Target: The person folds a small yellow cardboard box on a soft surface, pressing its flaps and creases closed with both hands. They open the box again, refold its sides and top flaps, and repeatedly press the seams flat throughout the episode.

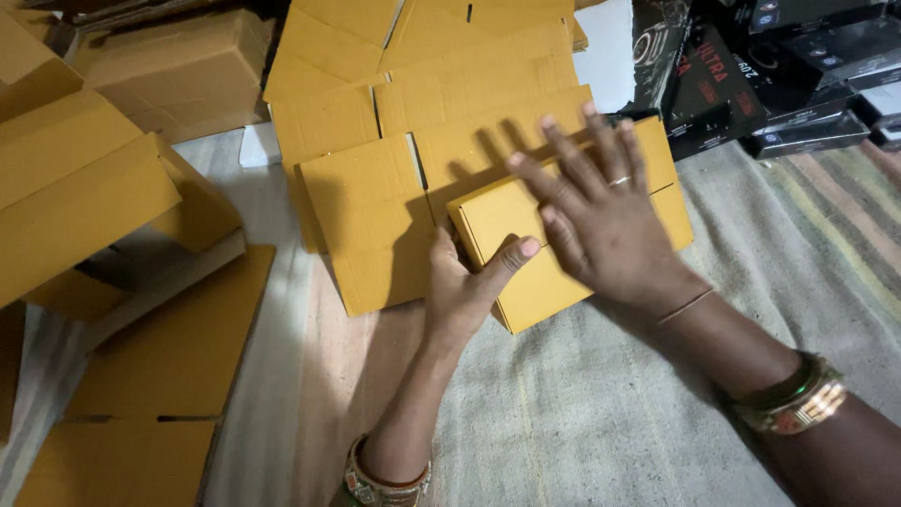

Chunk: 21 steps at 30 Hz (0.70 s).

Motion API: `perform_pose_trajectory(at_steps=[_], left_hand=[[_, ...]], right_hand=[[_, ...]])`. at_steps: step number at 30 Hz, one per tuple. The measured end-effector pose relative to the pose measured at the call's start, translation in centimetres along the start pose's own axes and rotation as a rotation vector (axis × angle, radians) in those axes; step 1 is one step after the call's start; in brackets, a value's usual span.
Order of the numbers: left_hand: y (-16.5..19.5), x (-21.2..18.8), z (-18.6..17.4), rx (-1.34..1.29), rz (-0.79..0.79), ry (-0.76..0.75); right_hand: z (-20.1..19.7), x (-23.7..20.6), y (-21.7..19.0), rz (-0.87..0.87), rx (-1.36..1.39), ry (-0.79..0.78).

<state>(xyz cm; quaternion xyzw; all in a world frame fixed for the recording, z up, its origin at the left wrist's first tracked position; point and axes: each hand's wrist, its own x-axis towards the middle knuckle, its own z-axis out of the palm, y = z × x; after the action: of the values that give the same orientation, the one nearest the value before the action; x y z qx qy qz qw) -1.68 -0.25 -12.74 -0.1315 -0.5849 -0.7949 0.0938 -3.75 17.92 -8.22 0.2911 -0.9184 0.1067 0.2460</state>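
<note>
while i look down through the head camera, i see the folded yellow cardboard box (526, 282) lying closed on a striped woven mat (601, 422) on the floor. my right hand (601, 221) lies flat on the box's lid, its fingers (577, 169) spread wide and pointing away from me, a ring on one of them. my left hand (465, 286) grips the box's near-left corner, the thumb hooked over the top edge and the other fingers curled out of sight down the left side, so i cannot tell how they sit there. bangles circle both wrists.

just behind the box and touching it, a stack of flat unfolded cardboard blanks (404, 141) spreads across the mat, their flaps and slots showing. more flat blanks (178, 347) lie at the left, well apart from my hands, with folded cardboard boxes (75, 188) piled above them. at the upper right, beyond the mat's edge, a heap of black printed retail boxes (770, 75) sits near the far corner of the yellow box.
</note>
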Motion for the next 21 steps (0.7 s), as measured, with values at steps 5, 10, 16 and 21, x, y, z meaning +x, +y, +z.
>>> perform_pose_trajectory(at_steps=[5, 10, 16, 21], left_hand=[[0.4, -0.1, 0.0, 0.104, -0.002, 0.024], [1.9, 1.1, -1.4, 0.132, 0.035, -0.005], [13.3, -0.4, -12.6, -1.396, 0.225, -0.028], [12.9, -0.9, -16.0, -0.498, 0.402, -0.359]], right_hand=[[-0.1, -0.6, 6.2, 0.202, 0.024, 0.165], [0.3, -2.1, 11.5, 0.526, 0.447, 0.263], [0.8, -3.0, 12.9, 0.59, 0.767, 0.417], [1.8, -2.1, 11.2, 0.601, 0.593, 0.27]])
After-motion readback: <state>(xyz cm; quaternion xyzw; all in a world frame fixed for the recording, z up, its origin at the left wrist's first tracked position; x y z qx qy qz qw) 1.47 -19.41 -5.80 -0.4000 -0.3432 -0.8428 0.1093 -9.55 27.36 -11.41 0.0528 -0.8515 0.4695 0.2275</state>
